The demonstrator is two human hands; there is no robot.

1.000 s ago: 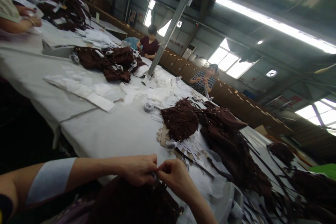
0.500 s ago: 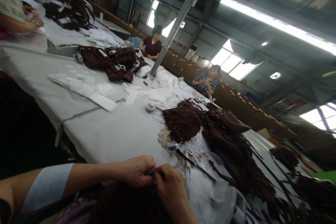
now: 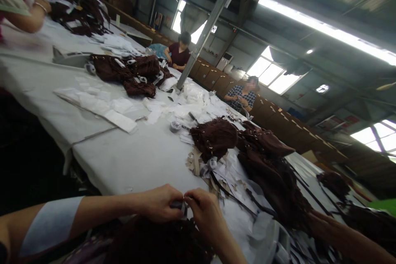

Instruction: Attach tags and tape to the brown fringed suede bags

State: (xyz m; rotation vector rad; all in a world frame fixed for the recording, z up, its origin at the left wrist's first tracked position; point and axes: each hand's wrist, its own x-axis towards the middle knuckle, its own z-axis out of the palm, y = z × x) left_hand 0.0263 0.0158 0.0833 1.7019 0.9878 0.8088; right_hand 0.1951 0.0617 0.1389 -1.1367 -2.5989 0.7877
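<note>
My left hand (image 3: 161, 203) and my right hand (image 3: 204, 213) meet at the near edge of the long grey table (image 3: 130, 152), fingers pinched together on a small dark piece (image 3: 179, 205) between them. Under both hands lies a dark brown fringed bag (image 3: 154, 241), mostly in shadow. A white band wraps my left forearm (image 3: 51, 225). What exactly the small piece is I cannot make out.
Brown fringed bags (image 3: 215, 137) and a larger brown heap (image 3: 272, 173) lie to the right, with paper scraps (image 3: 198, 163), a tape roll (image 3: 175, 126) and white sheets (image 3: 102, 107). Another person's arm (image 3: 346, 237) reaches in at lower right. Two people (image 3: 179, 51) sit across; one arm (image 3: 24, 14) at far left.
My hands have stayed pinched together, shifting slightly. The fringed bag in the middle of the table has changed shape, and another person's arm has come in at the lower right.
</note>
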